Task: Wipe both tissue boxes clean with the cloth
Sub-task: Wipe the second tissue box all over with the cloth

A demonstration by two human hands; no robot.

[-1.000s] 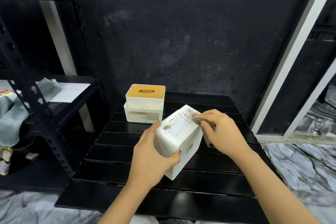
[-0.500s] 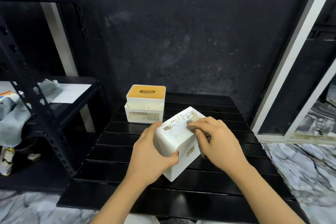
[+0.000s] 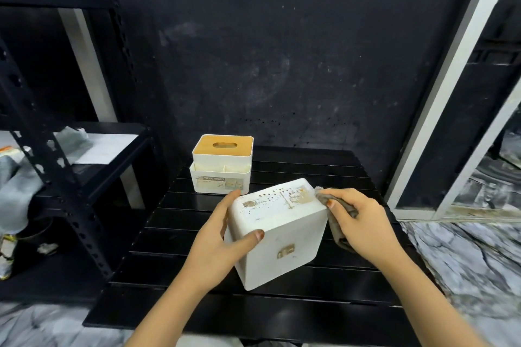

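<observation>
On the black slatted table (image 3: 324, 315), against a dark scuffed wall (image 3: 282, 51), stands a white plastic tissue holder with a tan wooden slotted lid (image 3: 222, 163), upright near the far left corner; its front tray is split into compartments whose contents cannot be made out from here. Just in front of it, a second white plastic tissue box (image 3: 277, 229) is tipped over, its perforated, stained base facing up and away. The left hand (image 3: 220, 245) grips that box's left side, thumb across the near face. The right hand (image 3: 363, 225) pinches a crumpled grey-brown cloth (image 3: 337, 227) against the box's right edge. To the left, a black metal shelving rack (image 3: 56, 172) holds pale grey rags (image 3: 17, 189) and a white sheet (image 3: 104, 148).
</observation>
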